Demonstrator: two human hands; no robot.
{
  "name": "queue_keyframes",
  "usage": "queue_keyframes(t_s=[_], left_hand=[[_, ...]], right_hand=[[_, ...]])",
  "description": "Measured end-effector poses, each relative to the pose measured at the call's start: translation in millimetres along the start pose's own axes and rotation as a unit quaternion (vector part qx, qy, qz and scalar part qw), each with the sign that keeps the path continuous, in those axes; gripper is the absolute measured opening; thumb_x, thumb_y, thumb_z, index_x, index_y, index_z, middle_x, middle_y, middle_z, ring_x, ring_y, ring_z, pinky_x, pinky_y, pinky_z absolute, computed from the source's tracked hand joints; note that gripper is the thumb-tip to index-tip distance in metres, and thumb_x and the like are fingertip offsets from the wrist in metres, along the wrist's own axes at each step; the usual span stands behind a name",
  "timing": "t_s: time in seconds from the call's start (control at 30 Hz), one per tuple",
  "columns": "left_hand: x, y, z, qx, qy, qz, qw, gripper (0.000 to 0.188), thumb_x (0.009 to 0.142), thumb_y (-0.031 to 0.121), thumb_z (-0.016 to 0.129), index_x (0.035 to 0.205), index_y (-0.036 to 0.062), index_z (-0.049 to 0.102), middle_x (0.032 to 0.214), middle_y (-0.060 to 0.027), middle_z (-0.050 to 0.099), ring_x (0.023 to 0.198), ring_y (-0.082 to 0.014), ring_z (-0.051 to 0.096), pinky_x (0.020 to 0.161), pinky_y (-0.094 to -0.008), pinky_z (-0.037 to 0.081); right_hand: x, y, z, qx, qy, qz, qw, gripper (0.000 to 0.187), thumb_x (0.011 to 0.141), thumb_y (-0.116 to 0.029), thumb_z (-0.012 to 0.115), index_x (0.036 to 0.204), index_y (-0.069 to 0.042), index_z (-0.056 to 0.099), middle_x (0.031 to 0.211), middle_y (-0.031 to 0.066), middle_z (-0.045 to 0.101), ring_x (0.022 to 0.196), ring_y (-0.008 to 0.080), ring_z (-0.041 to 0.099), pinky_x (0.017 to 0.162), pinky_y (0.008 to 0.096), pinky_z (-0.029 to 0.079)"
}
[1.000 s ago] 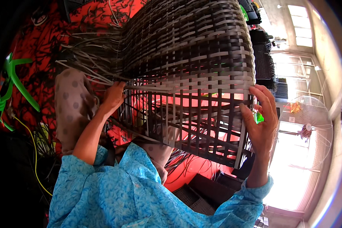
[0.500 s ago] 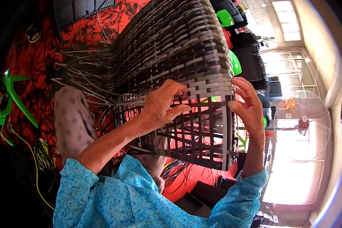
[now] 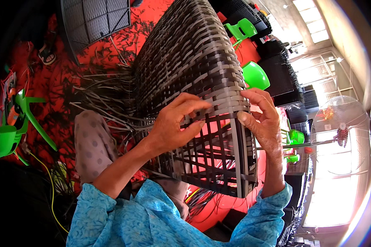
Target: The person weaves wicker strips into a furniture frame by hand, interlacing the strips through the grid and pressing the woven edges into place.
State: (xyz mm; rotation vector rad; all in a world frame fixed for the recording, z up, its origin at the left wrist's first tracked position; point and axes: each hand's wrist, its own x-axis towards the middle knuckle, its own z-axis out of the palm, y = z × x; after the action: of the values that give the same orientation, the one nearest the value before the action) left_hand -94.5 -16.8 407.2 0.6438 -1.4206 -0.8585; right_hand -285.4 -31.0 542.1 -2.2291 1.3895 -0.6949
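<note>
A large wicker piece (image 3: 185, 53), woven from grey and dark brown flat strips, stands tilted before me. Its upper part is densely woven; the lower end shows an open lattice of dark strips (image 3: 210, 144). My left hand (image 3: 173, 123) lies against the near face where dense weave meets lattice, index finger and thumb apart. At the right corner, my right hand (image 3: 264, 117) grips the edge, thumb on the front by a dark cross strip and fingers higher up on the side. Long loose strip ends (image 3: 103, 94) trail off the left side.
Strip scraps litter the red floor (image 3: 148, 16). Green chairs (image 3: 255, 75) and stacked dark woven pieces (image 3: 276, 68) line the right. A grey mesh panel (image 3: 97, 20) stands far left, near a sandalled foot (image 3: 46, 55). A fan (image 3: 341, 127) is at right; a yellow cord (image 3: 51, 185) runs lower left.
The view has shifted, showing more of the chairs and mesh panel. My right thumb has come up closer to the dense weave at the corner; my left hand stays against the same area.
</note>
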Motion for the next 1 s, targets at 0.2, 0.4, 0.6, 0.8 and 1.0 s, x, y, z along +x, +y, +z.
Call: queue_keyframes(t_s=[0.2,0.4,0.6,0.8,1.0], left_hand=[[19,8,11,0.027,0.038,0.085,0.995,0.030,0.073,0.001,0.069,0.102,0.0054,0.060,0.097,-0.0092,0.056,0.081,-0.0209,0.058,0.072,-0.0304,0.048],[16,13,14,0.062,0.020,0.114,0.991,0.027,0.075,0.004,0.070,0.100,0.0038,0.059,0.094,-0.0120,0.054,0.086,-0.0258,0.058,0.073,-0.0304,0.048],[7,14,0,0.026,0.008,0.044,0.999,0.030,0.079,0.008,0.068,0.104,0.0048,0.052,0.086,-0.0080,0.047,0.075,-0.0180,0.052,0.067,-0.0297,0.044],[6,18,-9,0.062,0.022,0.023,0.998,0.034,0.079,0.012,0.071,0.107,0.0051,0.053,0.093,-0.0042,0.050,0.080,-0.0109,0.052,0.065,-0.0240,0.044],[-6,34,-27,0.063,0.044,0.004,0.997,0.037,0.077,0.005,0.071,0.110,0.0041,0.053,0.097,-0.0048,0.050,0.080,-0.0110,0.054,0.064,-0.0236,0.045]], right_hand=[[7,10,18,-0.043,0.060,-0.083,0.994,0.029,0.077,-0.013,0.069,0.105,-0.006,0.061,0.107,0.0062,0.051,0.101,0.0176,0.051,0.071,0.0277,0.048],[0,4,18,0.049,0.090,-0.034,0.994,0.029,0.081,-0.020,0.067,0.105,-0.007,0.058,0.111,0.0052,0.046,0.098,0.0153,0.050,0.067,0.0243,0.048],[2,-3,39,0.118,0.094,-0.045,0.988,0.029,0.081,-0.022,0.069,0.104,-0.007,0.059,0.108,0.0058,0.048,0.098,0.0170,0.050,0.074,0.0263,0.046],[8,-8,49,0.219,0.083,-0.051,0.971,0.032,0.077,-0.018,0.072,0.103,-0.004,0.060,0.104,0.0077,0.051,0.100,0.0182,0.051,0.087,0.0302,0.041],[12,-17,64,0.231,0.083,-0.056,0.968,0.034,0.075,-0.018,0.074,0.103,-0.005,0.062,0.100,0.0085,0.053,0.096,0.0190,0.052,0.086,0.0306,0.042]])
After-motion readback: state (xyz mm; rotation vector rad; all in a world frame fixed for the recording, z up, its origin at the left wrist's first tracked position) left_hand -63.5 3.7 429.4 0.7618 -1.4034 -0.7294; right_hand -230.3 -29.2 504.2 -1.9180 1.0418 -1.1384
